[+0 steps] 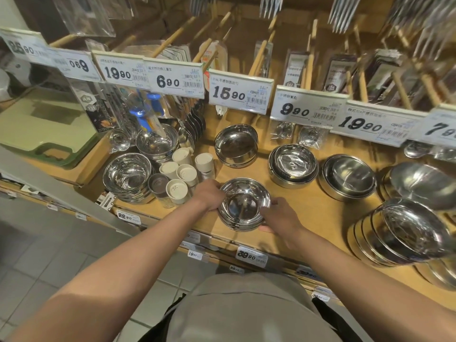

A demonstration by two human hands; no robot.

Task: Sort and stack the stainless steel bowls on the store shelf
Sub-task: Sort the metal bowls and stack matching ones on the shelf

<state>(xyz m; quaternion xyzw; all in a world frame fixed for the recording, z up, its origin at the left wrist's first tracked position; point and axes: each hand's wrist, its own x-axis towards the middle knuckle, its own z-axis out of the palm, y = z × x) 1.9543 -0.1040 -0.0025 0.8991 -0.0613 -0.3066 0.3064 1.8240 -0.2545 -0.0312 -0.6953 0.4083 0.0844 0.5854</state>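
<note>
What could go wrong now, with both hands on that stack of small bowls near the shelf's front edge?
1. The bowl stack sits close to the shelf edge; a nudge from the right hand could tip it off.
2. The left hand is right beside the shaker jars, so it might knock one over.
3. The tilted bowls at right look unstable.

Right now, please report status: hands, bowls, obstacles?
Left hand and right hand both grip the bowl stack at shelf front. Shaker jars close on its left. Other stacks apart.
</note>
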